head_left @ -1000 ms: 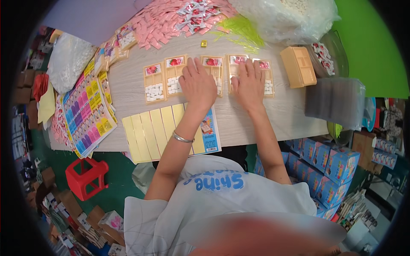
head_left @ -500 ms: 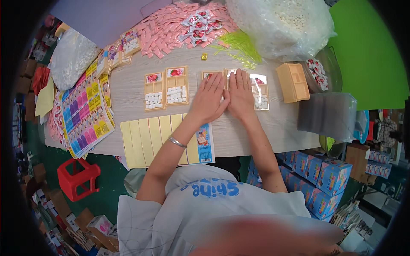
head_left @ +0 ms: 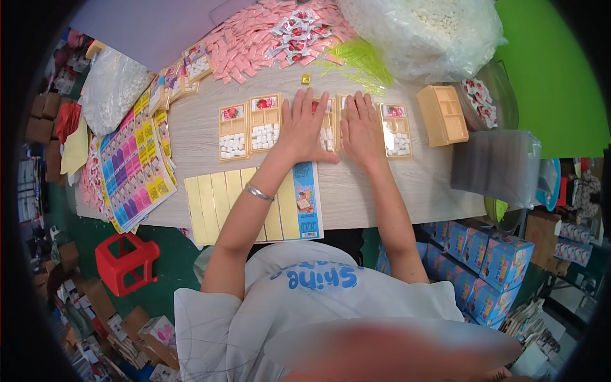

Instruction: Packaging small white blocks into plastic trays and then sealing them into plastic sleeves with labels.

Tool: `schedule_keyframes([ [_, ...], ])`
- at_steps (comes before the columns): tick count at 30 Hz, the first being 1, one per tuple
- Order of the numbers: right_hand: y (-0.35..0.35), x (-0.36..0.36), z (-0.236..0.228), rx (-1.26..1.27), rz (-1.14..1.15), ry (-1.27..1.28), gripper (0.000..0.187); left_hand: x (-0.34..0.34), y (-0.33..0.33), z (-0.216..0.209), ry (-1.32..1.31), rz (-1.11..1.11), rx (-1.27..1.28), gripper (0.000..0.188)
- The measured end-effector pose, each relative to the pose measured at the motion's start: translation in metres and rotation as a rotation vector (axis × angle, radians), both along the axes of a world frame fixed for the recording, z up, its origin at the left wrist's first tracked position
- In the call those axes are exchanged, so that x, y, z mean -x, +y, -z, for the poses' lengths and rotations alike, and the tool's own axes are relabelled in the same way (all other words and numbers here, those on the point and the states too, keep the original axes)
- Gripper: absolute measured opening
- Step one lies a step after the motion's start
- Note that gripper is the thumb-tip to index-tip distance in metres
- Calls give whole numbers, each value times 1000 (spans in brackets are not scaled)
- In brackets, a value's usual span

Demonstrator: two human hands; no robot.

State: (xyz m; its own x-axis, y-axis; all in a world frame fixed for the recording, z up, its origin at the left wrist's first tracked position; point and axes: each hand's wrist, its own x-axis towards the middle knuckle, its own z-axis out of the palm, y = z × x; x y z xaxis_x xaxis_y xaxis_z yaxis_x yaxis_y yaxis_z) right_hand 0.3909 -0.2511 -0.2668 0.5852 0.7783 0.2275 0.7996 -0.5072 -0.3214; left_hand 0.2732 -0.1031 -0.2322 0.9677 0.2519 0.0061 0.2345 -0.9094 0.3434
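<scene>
My left hand (head_left: 304, 130) lies flat with fingers stretched and thumb out, over a partly covered tan compartment tray (head_left: 326, 137). Beside it my right hand (head_left: 364, 135) is laid flat on another tray, mostly hidden, its fingers pointing away from me. To the left stand two tan trays, an outer one (head_left: 233, 132) and an inner one (head_left: 265, 122), each with small white pieces in the near part and a strawberry-printed packet at the far end. A similar tray (head_left: 398, 130) with a shiny clear cover sits right of my right hand.
A sheet of yellow strips (head_left: 238, 207) lies in front. Pink sachets (head_left: 245, 48), green sticks (head_left: 359, 63) and a bag of white pieces (head_left: 426, 32) fill the back. Stacked empty trays (head_left: 442, 116) and clear plastic covers (head_left: 493, 169) stand right; colourful printed sheets (head_left: 137, 172) lie left.
My left hand has shifted slightly left, its fingers spreading and its thumb parting from the right hand. More of the tray between the hands shows. The whole view has shifted slightly.
</scene>
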Motion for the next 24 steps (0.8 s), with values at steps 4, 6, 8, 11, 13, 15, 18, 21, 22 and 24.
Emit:
schedule_keyframes([
  [4,1,-2,1,-28,-2,8,55,-4,3,-1,30,150,6,146],
  [6,0,-3,4,-52,-8,27,55,-3,4,2,33,235,19,146],
  [8,2,-1,4,-51,-29,18,55,3,11,14,9,228,-14,147],
  [11,1,-1,2,-46,-10,47,55,4,16,16,30,230,-88,147],
  [13,0,-1,4,-50,-11,31,56,2,16,15,81,236,-137,147],
  [15,1,-2,3,-54,-11,7,57,-1,13,17,86,196,-166,143],
  [18,-9,1,-13,-115,8,49,59,-11,12,11,99,177,-196,140],
  [21,-36,7,-77,-439,38,9,57,-12,18,11,142,189,-182,139],
  [22,-54,8,-104,-591,34,-89,55,-9,19,8,125,234,-180,139],
  [24,-100,3,-156,-813,86,-343,45,-1,14,1,104,189,-143,136],
])
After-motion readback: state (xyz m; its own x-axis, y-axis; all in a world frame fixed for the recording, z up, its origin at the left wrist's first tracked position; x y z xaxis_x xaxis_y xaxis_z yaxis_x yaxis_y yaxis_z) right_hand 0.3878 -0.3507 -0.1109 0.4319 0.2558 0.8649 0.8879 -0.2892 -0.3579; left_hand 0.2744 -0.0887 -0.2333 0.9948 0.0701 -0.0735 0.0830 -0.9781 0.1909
